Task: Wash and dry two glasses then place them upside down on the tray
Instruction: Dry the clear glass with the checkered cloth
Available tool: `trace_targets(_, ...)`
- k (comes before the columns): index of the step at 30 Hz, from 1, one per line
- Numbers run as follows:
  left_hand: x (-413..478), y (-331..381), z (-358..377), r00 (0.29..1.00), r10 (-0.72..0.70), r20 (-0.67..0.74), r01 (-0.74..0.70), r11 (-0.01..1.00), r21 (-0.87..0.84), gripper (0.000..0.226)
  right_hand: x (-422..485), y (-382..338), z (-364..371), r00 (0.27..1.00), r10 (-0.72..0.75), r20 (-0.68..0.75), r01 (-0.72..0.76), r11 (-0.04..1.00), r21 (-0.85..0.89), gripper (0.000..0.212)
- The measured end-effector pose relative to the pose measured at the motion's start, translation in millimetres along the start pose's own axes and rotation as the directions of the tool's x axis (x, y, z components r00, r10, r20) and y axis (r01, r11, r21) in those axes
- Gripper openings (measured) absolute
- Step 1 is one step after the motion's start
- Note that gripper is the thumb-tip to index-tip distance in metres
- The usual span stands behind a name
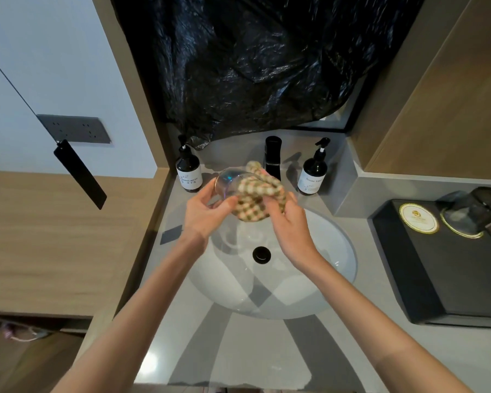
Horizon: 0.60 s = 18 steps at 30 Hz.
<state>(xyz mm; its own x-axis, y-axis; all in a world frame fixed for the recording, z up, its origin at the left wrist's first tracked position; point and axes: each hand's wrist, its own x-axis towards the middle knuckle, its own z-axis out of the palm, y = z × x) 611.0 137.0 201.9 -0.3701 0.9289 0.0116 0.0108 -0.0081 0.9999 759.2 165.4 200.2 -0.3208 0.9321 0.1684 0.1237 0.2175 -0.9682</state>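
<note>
Head view. The left hand point(203, 214) is gripping a clear glass point(229, 182), tipped on its side above the far rim of the white sink point(338, 251), fingers curled round the glass near its left end. The right hand point(288, 222) is closing on a checkered cloth point(257, 198), which is wrapping the right part of the glass; the two hands are working close together. At 3 o'clock from the hands, a black tray point(425, 279) is resting on the grey counter point(253, 350), and a second glass point(474, 211) is standing upside down at the tray's far edge, beside a round gold-rimmed coaster point(418, 218). At 12 o'clock, a black faucet point(272, 157) is standing between two dark pump bottles point(188, 168).
</note>
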Motion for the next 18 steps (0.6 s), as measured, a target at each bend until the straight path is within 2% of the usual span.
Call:
trace_targets(2, 4, 2, -6, 0.996, 0.049, 0.079, -0.053, 0.998, 0.044, 0.044, 3, -5, -3, 0.997, 0.003, 0.072, -0.008, 0.997, 0.075, 0.027)
trace_targets(4, 4, 5, -8, 0.983, 0.095, 0.154, -0.112, 0.988, 0.107, 0.060, 6, -13, -4, 0.985, -0.007, 0.172, -0.003, 0.998, 0.058, 0.028)
trace_targets(7, 5, 9, -7, 0.971, 0.193, 0.137, -0.218, 0.957, 0.194, 0.069, 10, -21, -9, 0.965, -0.041, 0.260, 0.051, 0.998, -0.031, 0.031)
trace_targets(9, 5, 12, -9, 0.954, 0.272, 0.123, -0.297, 0.909, 0.294, 0.079, 12, -21, -16, 0.954, 0.011, 0.301, 0.021, 0.995, -0.102, 0.036)
trace_targets(11, 5, 14, -13, 0.932, 0.341, 0.122, -0.361, 0.857, 0.368, 0.085, 14, -16, -22, 0.950, 0.049, 0.307, 0.032, 0.966, -0.255, 0.047)
trace_targets(12, 4, 14, -14, 0.922, 0.367, 0.124, -0.385, 0.835, 0.394, 0.084, 14, -16, -23, 0.950, 0.034, 0.311, 0.066, 0.951, -0.304, 0.046)
trace_targets(14, 3, 17, -15, 0.908, 0.395, 0.143, -0.415, 0.792, 0.448, 0.090, 11, -22, -21, 0.938, -0.095, 0.332, 0.197, 0.937, -0.288, 0.037)
trace_targets(16, 3, 20, -15, 0.893, 0.412, 0.182, -0.445, 0.745, 0.497, 0.096, 10, -27, -17, 0.892, -0.235, 0.386, 0.356, 0.891, -0.282, 0.060)
trace_targets(18, 4, 20, -14, 0.875, 0.436, 0.212, -0.478, 0.699, 0.532, 0.098, 11, -24, -14, 0.865, -0.284, 0.413, 0.432, 0.840, -0.329, 0.072)
